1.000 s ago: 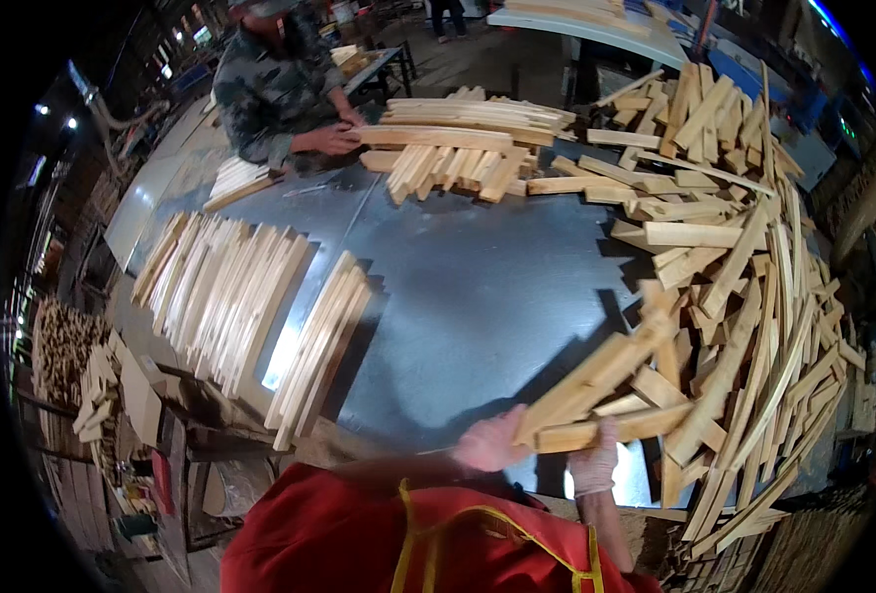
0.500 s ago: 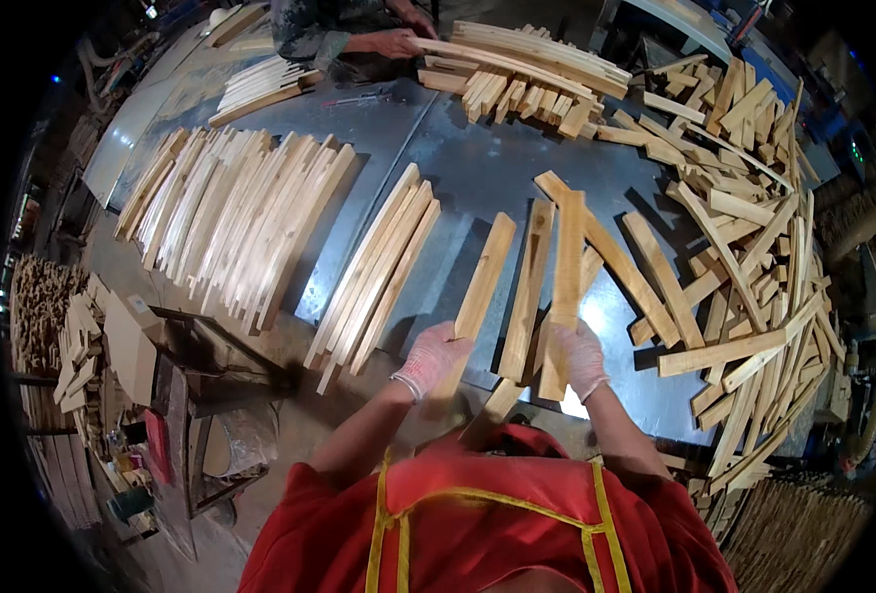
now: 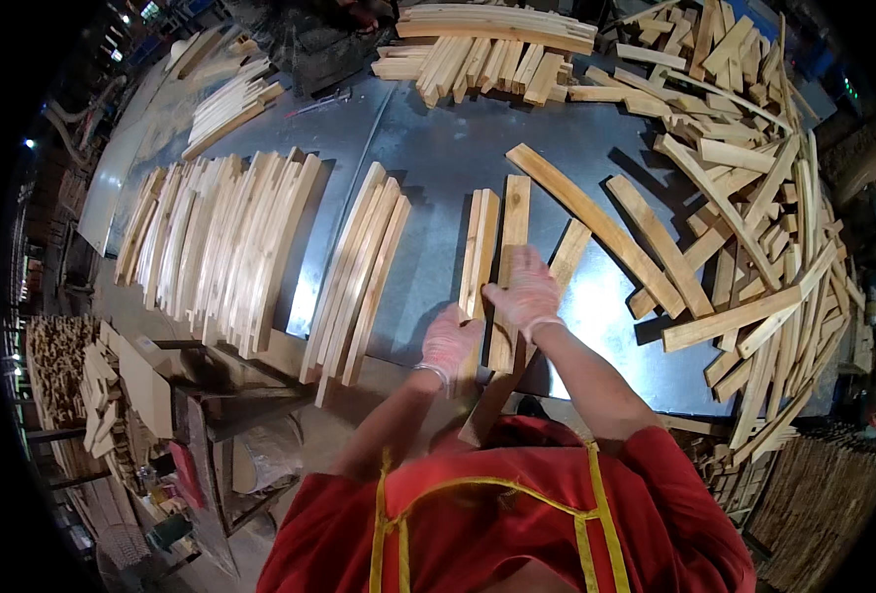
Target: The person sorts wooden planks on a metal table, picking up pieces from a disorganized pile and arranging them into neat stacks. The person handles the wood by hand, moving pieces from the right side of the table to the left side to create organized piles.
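First, a row of pale strips (image 3: 225,242) lies toward the left end of the metal surface (image 3: 438,148). Next, a narrow bundle (image 3: 359,272) overhangs its near edge. At that edge, the gloved left hand (image 3: 448,339) grasps the lower end of two paired strips (image 3: 479,237). Just beside, the gloved right hand (image 3: 529,292) lies over a single strip (image 3: 515,212); whether it grips, I cannot tell. Finally, a jumbled heap (image 3: 730,319) covers the right edge.

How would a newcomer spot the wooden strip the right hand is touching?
On the shiny grey table, go to the near edge. The wooden strip is just right of the left hand; unlike its neighbours, the right hand covers its middle.
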Demonstrator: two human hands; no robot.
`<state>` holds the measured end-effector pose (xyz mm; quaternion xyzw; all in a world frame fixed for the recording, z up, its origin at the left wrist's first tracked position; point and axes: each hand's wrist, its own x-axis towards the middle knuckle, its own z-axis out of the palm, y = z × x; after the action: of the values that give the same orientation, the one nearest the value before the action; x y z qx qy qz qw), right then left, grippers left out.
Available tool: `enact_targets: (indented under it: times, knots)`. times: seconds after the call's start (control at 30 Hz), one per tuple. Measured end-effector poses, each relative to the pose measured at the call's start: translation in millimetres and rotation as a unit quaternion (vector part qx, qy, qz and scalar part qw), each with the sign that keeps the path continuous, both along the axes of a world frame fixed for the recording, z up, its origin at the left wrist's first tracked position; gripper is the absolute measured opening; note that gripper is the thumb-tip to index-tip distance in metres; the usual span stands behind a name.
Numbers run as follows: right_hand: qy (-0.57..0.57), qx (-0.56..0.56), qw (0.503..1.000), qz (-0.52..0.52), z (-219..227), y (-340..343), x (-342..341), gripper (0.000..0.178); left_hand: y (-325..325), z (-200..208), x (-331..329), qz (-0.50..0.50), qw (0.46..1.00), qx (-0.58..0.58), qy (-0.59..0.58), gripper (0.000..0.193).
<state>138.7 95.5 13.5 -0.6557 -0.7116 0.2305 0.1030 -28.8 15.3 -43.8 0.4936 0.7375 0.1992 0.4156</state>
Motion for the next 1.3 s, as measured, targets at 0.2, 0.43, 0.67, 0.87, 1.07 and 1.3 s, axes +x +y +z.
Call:
enact_targets:
  times: [0.2, 0.43, 0.67, 0.87, 1.07, 1.3]
  knots:
    - [0.442, -0.107, 0.873, -0.177, -37, 13, 26, 0.073, -12, 19, -9, 0.123, 0.978, -0.017, -0.170, 0.027]
    - [0.666, -0.227, 0.688, -0.178, -63, -25, 57, 0.058, -12, 7, 18, 0.067, 0.991, 0.081, -0.077, 0.033]
    - [0.239, -0.251, 0.937, 0.032, -12, -20, 39, 0.048, -16, 34, -5, 0.051, 0.994, 0.030, 0.093, 0.039]
    - [0.499, -0.301, 0.811, -0.045, -26, -54, 26, 0.078, -28, 58, -21, 0.033, 0.990, 0.086, 0.108, 0.057]
    - [0.670, -0.358, 0.630, -0.161, -15, -72, -19, 0.062, -38, 79, -9, -0.027, 0.992, 0.040, -0.118, 0.080]
    - [0.701, -0.299, 0.630, -0.150, 6, -91, -18, 0.062, -40, 80, -7, -0.063, 0.994, 0.043, -0.073, 0.063]
